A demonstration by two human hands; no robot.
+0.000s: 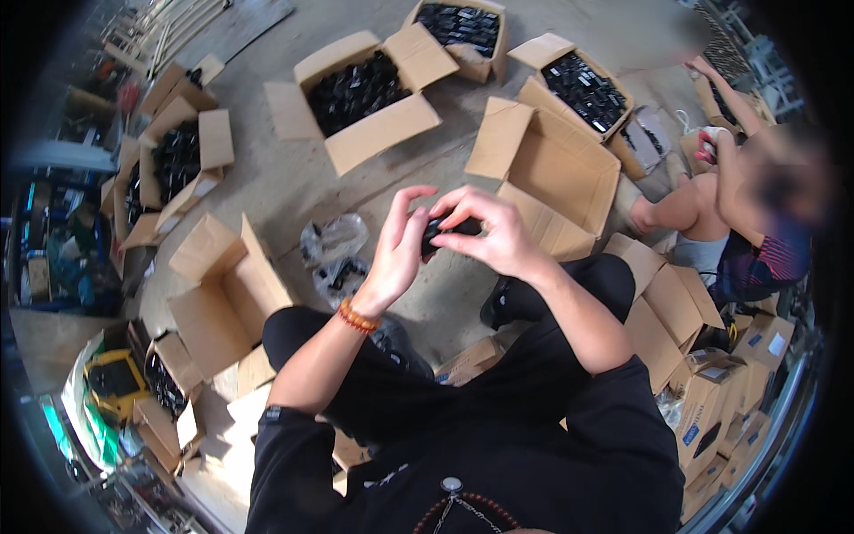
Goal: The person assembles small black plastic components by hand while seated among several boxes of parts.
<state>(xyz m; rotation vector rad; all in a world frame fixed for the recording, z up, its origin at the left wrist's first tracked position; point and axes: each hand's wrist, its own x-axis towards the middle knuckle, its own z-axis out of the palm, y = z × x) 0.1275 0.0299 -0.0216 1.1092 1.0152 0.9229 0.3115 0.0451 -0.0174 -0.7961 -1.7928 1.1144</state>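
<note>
Both of my hands come together in front of my knees around a small black plastic-looking piece (432,233). My left hand (397,251) grips its left side, with the index finger raised and curled above it. The thumb and fingers of my right hand (500,237) pinch it from the right. Fingers cover much of the piece, so its exact kind cannot be made out. Below my hands, clear plastic bags (334,238) with dark pieces in them lie on the floor near my left knee.
Open cardboard boxes surround me. One box (425,114) ahead holds many black parts; another (583,133) holds black parts in rows. Open boxes stand at my right (569,169) and left (227,307). A person (756,191) sits at the right beside stacked cartons (712,409).
</note>
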